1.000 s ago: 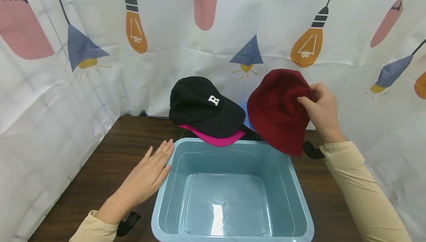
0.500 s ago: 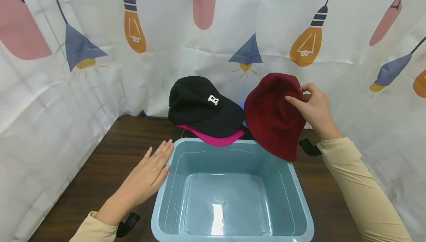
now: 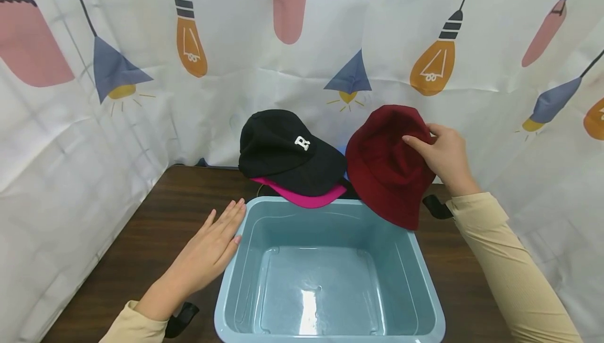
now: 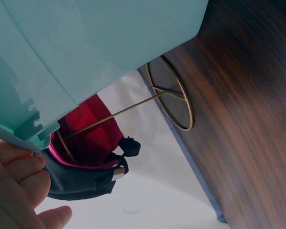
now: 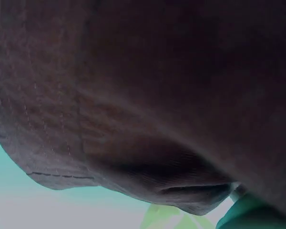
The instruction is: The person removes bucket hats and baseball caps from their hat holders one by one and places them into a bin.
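My right hand (image 3: 448, 157) pinches the crown of a dark red bucket hat (image 3: 389, 170), whose brim overlaps the back right corner of a light blue plastic tub (image 3: 330, 268) in the head view. Dark hat cloth (image 5: 109, 109) fills most of the right wrist view and hides the fingers. My left hand (image 3: 205, 251) lies with straight fingers along the tub's left rim. In the left wrist view its fingers (image 4: 26, 174) touch the rim. Behind the tub, a black cap (image 3: 278, 146) with a white letter R sits over a pink cap (image 3: 311, 199), of which the brim shows.
A thin brass wire stand (image 4: 133, 107) with a ring base holds up the caps behind the tub. Something blue (image 3: 348, 167) peeks out between the black cap and the bucket hat. The dark wood table (image 3: 141, 233) ends at a patterned white curtain (image 3: 226, 81).
My right hand has brought the bucket hat slightly left and down, closer to the black cap and over the tub's back right corner. The left hand has stayed put.
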`<state>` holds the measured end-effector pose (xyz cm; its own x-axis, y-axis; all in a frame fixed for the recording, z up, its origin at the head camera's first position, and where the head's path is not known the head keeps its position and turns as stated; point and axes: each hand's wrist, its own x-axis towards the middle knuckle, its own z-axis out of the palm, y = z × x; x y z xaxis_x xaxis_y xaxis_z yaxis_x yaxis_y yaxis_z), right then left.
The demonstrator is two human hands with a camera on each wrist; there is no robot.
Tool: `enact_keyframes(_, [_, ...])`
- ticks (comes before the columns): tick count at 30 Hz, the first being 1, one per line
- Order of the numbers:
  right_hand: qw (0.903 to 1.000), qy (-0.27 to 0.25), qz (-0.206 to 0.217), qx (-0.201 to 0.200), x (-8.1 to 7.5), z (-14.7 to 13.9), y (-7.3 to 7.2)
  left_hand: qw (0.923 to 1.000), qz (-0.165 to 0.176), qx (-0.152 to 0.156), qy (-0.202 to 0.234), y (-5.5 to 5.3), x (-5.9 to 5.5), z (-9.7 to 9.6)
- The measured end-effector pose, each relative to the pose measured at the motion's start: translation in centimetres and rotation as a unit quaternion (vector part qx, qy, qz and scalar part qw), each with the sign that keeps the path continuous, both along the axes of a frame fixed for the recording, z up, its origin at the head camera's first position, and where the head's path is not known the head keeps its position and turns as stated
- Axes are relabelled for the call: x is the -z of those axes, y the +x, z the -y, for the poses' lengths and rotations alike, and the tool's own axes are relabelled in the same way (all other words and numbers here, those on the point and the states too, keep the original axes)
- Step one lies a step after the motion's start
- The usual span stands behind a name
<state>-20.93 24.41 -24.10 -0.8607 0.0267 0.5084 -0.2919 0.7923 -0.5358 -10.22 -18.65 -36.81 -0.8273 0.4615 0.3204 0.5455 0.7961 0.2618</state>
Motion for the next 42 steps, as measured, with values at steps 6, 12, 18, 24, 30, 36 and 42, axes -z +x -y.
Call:
enact_keyframes(6, [0.9996,-0.027,-0.011,0.000,0.11,-0.05,-0.18,1.0000,0.000,0.002,-0.002,-0.01,0.03,-0.01])
enact_keyframes(12, [0.9975,-0.070,-0.003,0.000,-0.20,-0.03,-0.28,1.0000,0.001,-0.001,-0.002,0.02,0.06,0.06])
enact_keyframes(18, [0.9976,-0.061,-0.027,0.020,0.05,0.27,-0.25,1.0000,0.002,0.002,0.002,0.00,0.21,0.08])
enact_keyframes(24, [0.9964,-0.080,-0.015,0.023,0.22,0.48,-0.35,1.0000,-0.003,0.004,0.003,0.00,0.32,0.04])
enact_keyframes(30, [0.9955,-0.090,0.003,0.029,0.22,0.35,-0.39,1.0000,0.003,0.000,0.001,-0.05,0.23,0.02])
enact_keyframes(36, [0.9975,-0.068,-0.003,0.021,0.49,0.33,-0.33,0.9999,0.010,0.000,0.002,-0.13,0.09,-0.04])
enact_keyframes(42, [0.9972,-0.060,-0.041,0.014,0.57,0.32,-0.57,0.9999,0.015,-0.001,0.000,-0.16,0.03,-0.07])
